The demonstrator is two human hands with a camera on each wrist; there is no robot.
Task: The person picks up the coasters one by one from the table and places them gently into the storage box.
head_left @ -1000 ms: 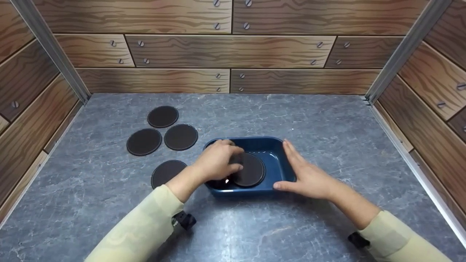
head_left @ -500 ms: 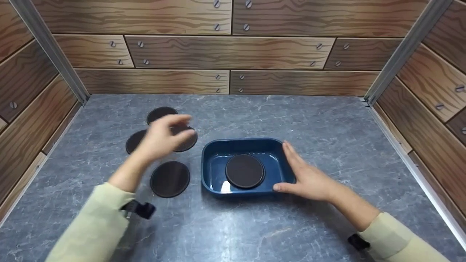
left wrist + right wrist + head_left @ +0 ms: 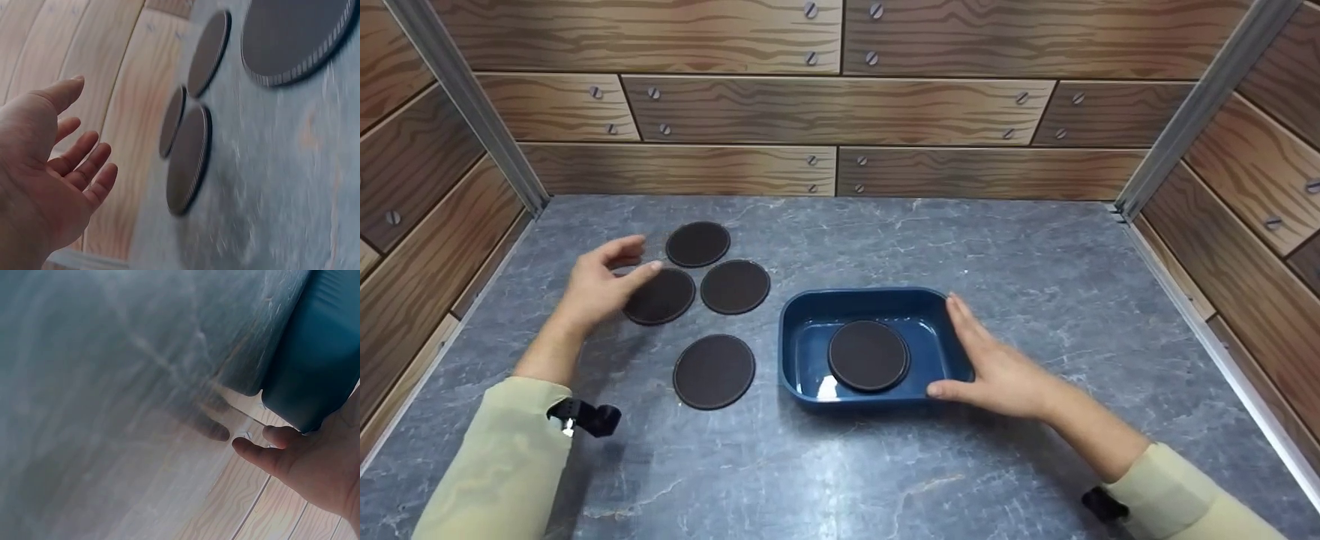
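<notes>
My left hand (image 3: 600, 289) hovers at the left edge of a black round coaster (image 3: 661, 298), thumb and fingers spread apart with nothing between them; in the left wrist view that hand (image 3: 70, 163) is raised off the tabletop. Straight fingers of my right hand (image 3: 1005, 371) lie along the right end of a blue rectangular dish (image 3: 802, 300), thumb at its front right corner. Inside the dish, another black coaster (image 3: 868, 355) lies flat, its lower right edge looking thicker. The right wrist view shows the dish's outer wall (image 3: 315, 349) beside the right hand (image 3: 320, 467).
More black coasters with stitched edges lie flat on the grey marbled table (image 3: 885, 472): a back one (image 3: 698, 244), a middle one (image 3: 735, 286) and a front one (image 3: 714, 372). Wood-patterned walls (image 3: 840, 112) with metal corner posts enclose the table's back and sides.
My left hand has left the coaster in the dish and swung left over the loose coasters to the leftmost one. The right hand has stayed on the dish.
</notes>
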